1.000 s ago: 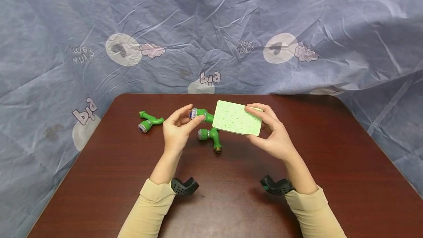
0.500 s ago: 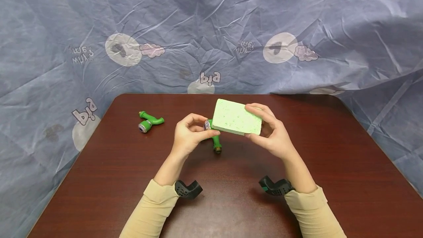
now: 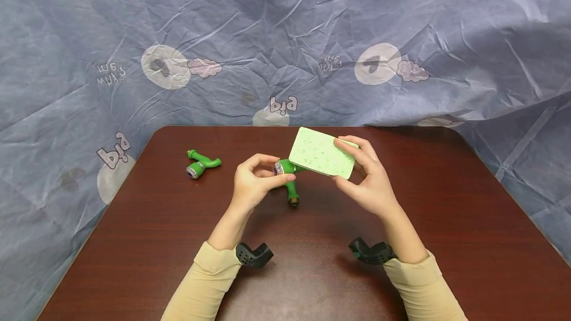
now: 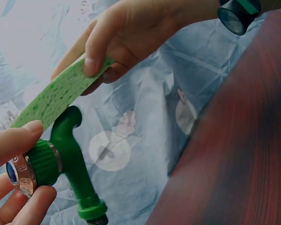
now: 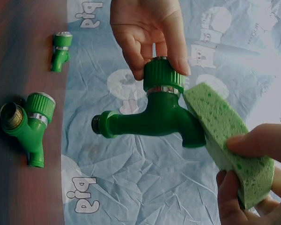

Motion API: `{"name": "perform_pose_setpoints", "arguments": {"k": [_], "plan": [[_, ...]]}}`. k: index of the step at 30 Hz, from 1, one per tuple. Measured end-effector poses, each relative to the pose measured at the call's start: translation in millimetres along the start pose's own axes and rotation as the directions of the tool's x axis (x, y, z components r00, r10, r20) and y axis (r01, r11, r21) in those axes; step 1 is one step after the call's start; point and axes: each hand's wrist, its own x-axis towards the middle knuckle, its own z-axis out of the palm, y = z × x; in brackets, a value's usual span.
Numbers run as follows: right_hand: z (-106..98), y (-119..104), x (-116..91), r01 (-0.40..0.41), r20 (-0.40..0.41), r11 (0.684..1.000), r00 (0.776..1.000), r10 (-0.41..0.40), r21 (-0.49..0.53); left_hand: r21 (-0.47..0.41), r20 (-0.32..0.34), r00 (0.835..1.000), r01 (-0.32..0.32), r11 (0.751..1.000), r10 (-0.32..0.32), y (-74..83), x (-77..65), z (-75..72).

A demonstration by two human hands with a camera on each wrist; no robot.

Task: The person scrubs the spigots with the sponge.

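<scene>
My left hand [image 3: 255, 180] pinches the ribbed knob of a green faucet [image 5: 164, 115], which is lifted off the table. In my right hand [image 3: 370, 177] is a light green sponge [image 3: 322, 152], gripped at its right end between thumb and fingers. The right wrist view shows the sponge against the faucet's curved spout. From the head view, the sponge covers most of that faucet. A second green faucet [image 3: 292, 193] lies on the table behind and below the left hand, partly hidden. Farther left lies a third green faucet [image 3: 203, 163].
The dark reddish-brown table [image 3: 446, 222] spreads beneath both hands. A wrinkled blue-grey cloth [image 3: 250, 38] with printed pictures hangs behind its far edge. Each wrist wears a black camera mount, such as the left one [image 3: 254, 255].
My left hand has moved right and slightly down with the faucet, toward the sponge. The sponge has tilted, then shifted slightly up and right. The two faucets on the table have stayed put.
</scene>
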Motion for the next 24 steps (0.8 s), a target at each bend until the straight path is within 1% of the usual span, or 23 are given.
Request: {"name": "perform_pose_setpoints", "arguments": {"k": [3,8,12,16,19,22,24], "plan": [[-1,4,-1,0.001,0.015,1.000,1.000,-0.001,0.024,-0.023,-0.031,1.000,-0.006,1.000,0.005,0.4,0.3,-0.3],[3,17,-4,-0.003,0.049,0.999,0.999,0.002,0.035,-0.069,-0.008,1.000,-0.029,0.997,0.029,1.2,-0.5,1.4],[8,6,-1,0.005,0.010,1.000,1.000,-0.005,0.031,-0.051,0.000,0.999,-0.035,0.998,0.035,1.8,-1.4,2.4],[7,-4,2,0.011,-0.040,1.000,0.999,-0.010,0.016,-0.038,-0.001,0.999,-0.052,0.998,0.052,2.0,-1.1,1.3],[3,2,2,0.007,-0.055,1.000,0.998,-0.005,0.027,-0.044,-0.002,0.995,-0.098,0.994,0.098,1.9,0.1,-0.2],[0,13,-1,0.006,-0.059,0.999,0.998,-0.004,0.038,-0.038,-0.001,0.989,-0.149,0.988,0.149,1.2,1.4,-1.3],[-1,20,-2,0.000,-0.057,0.999,0.998,0.003,0.050,-0.034,0.002,0.985,-0.170,0.985,0.170,0.8,2.0,-1.7]]}}
